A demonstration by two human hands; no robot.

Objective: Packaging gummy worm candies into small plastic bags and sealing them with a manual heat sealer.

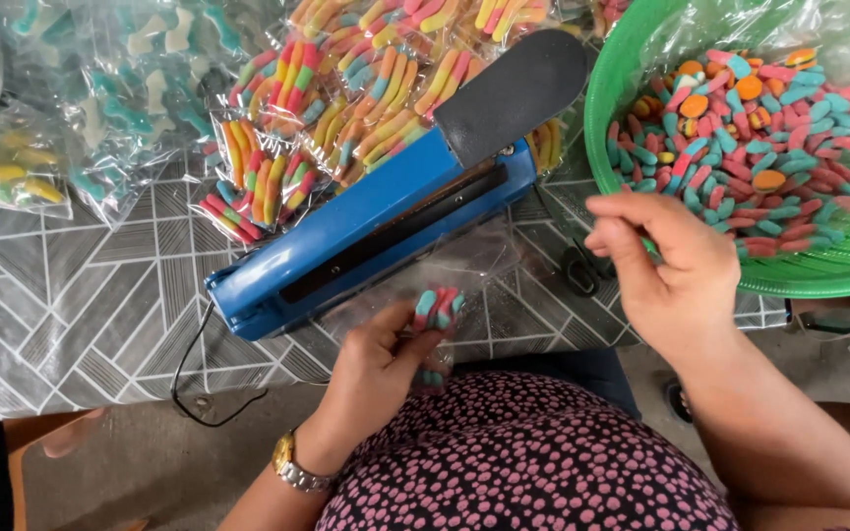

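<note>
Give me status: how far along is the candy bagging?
Done: a pile of sealed candy bags behind the blue heat sealer. In hand: left hand holds a clear bag with a few gummies; right hand is at the green basket. Left: the basket holds many loose gummies.

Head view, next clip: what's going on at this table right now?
A person's left hand holds a small clear plastic bag of pink-and-blue gummy candies in front of a blue tabletop heat sealer with a black handle. The right hand hovers at the rim of a green plastic basket of loose candies. Sealed candy bags lie behind.
</note>
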